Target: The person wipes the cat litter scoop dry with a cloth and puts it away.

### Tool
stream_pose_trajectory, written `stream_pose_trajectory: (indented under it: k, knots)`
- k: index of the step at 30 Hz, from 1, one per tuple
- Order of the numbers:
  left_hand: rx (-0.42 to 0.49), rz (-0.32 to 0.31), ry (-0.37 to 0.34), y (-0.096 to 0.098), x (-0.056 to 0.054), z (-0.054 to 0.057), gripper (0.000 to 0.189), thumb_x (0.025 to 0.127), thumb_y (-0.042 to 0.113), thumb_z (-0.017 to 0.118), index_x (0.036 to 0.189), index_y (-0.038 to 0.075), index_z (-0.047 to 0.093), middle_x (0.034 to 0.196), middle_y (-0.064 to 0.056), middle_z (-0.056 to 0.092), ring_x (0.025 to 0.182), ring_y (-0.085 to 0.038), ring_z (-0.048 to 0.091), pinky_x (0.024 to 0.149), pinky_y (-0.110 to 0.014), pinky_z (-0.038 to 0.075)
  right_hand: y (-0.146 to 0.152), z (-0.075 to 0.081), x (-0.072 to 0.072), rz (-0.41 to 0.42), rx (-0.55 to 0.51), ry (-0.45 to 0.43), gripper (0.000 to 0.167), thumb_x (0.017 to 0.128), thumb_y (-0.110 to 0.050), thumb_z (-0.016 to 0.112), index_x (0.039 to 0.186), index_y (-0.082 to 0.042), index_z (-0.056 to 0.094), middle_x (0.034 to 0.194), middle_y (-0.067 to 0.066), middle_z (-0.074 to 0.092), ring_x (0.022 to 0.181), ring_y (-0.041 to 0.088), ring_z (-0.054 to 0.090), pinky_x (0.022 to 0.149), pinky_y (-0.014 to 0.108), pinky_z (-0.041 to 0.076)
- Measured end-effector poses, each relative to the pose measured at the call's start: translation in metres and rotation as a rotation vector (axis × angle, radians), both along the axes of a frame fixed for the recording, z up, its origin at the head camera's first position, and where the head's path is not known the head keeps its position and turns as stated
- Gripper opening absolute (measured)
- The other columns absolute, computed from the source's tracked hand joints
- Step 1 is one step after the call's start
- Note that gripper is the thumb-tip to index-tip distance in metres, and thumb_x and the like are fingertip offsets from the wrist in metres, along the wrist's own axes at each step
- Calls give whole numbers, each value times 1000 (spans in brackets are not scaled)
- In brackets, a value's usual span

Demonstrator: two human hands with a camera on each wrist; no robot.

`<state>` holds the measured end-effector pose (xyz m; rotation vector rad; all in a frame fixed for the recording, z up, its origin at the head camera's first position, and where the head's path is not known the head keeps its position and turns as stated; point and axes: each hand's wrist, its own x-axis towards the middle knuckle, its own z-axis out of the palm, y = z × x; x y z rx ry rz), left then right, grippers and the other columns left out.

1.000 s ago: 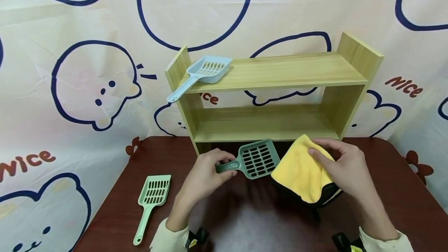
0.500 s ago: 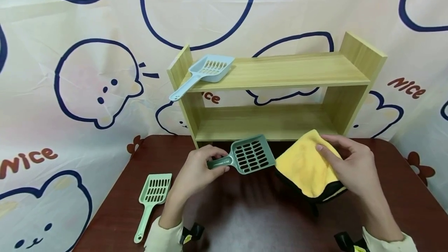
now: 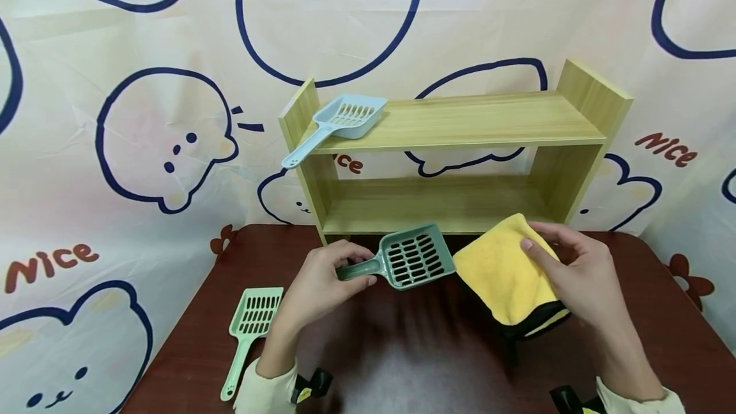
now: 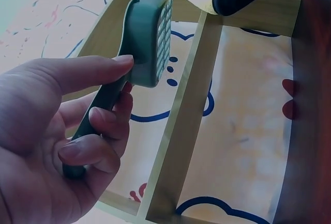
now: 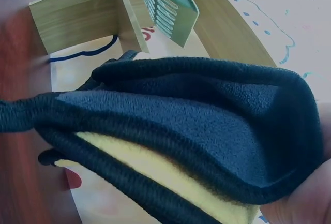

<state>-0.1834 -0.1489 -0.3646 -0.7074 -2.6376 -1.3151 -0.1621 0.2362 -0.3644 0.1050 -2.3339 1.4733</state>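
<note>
My left hand (image 3: pixel 324 283) grips the handle of a dark green slotted litter scoop (image 3: pixel 416 256), fingers curled round it in the left wrist view. The scoop's head points right, held in the air before the shelf. My right hand (image 3: pixel 575 270) pinches a folded cloth (image 3: pixel 506 270), yellow on top with a dark border. Its left corner comes right up to the scoop's front edge in the head view. From the right wrist view the cloth's dark blue underside (image 5: pixel 207 115) shows in loose folds, and most of that hand is hidden.
A two-tier wooden shelf (image 3: pixel 460 203) stands at the back of the dark red-brown table (image 3: pixel 402 369). A light blue scoop (image 3: pixel 347 117) lies on its top tier, handle overhanging the front. A light green scoop (image 3: pixel 253 318) lies on the table at left.
My left hand and the dark green scoop have shifted slightly left and up. My right hand has moved the cloth a little right and up. Both grips are unchanged.
</note>
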Motion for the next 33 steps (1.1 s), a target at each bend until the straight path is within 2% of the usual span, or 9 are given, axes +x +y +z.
stream_pose_trajectory:
  k: [8,14,20,28,33]
  knots:
    - [13,-20,-35,-2,0,0,24,90,14,88,112,15,80,104,1,75,84,-11,67,79,-26,56,-4,0,-1,52,-52,-9,36,101,-14,76,134,-1,72,102,-23,76,69,7,72,56,26,59]
    - [29,-38,-51,-1,-1,0,24,90,12,88,113,15,80,104,0,75,86,-15,69,79,-26,56,-6,-1,-2,77,-83,-21,36,101,-14,76,134,-2,72,102,-21,76,71,7,74,58,27,60]
    - [54,-66,-61,0,-1,0,24,90,12,88,113,14,80,103,-2,75,85,-14,70,78,-26,56,-8,-1,-2,143,-149,-32,35,101,-11,75,134,-1,71,106,-16,78,77,5,75,61,26,61]
    - [61,-98,-68,4,-1,-3,24,91,14,87,114,14,80,101,-2,75,84,-11,69,77,-25,55,-14,-3,-2,182,-126,-89,40,104,-17,73,140,0,67,108,-17,76,80,8,77,64,29,63]
    - [61,-111,-68,7,0,-2,25,91,14,87,115,13,79,101,-3,75,83,-9,69,76,-25,55,-18,-4,-2,232,-196,-153,42,105,-20,72,142,-2,66,109,-12,77,82,11,78,66,32,64]
